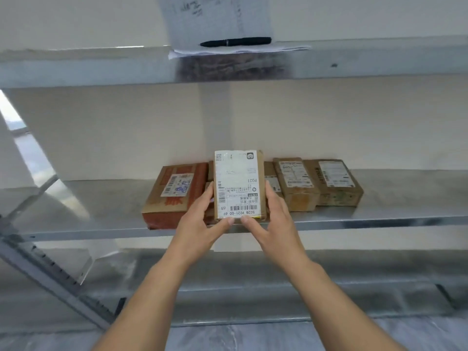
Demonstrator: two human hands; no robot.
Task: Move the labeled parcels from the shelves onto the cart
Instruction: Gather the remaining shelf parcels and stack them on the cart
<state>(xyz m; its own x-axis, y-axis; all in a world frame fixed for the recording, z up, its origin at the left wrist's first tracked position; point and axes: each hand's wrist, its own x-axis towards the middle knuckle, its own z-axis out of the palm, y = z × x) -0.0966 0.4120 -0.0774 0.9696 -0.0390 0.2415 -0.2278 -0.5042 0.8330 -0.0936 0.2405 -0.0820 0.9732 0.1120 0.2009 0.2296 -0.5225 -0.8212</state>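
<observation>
A metal rack (54,271) fills the view. Its middle shelf (101,198) carries a row of parcels pushed together near the front edge, probably so that they are easy to reach. On the upper shelf (76,64) lie some written sheets (220,21), which look like a list for checking the parcels.

The biggest parcel is the red-brown parcel (174,196) at the left end of the row, lying flat with its label upward. Next to it is the labeled parcel (238,183), the one in work now. It is tilted up toward the camera and rises above its neighbours, so its white label with "P021" is readable. I cannot tell if its underside rests on something. To the right stand two brown boxes (296,183), touching each other, and a small parcel (272,183) is half hidden between them and the raised one.

The left hand (200,224) and the right hand (276,221) take the labeled parcel from both sides. Each grip is closed around it, with fingers along a long side and the thumb on the near short edge. I think both hands are used to slide it out without disturbing the row.

A black pen (235,42) lies on the sheets and weighs them down. The cart is not in view.
</observation>
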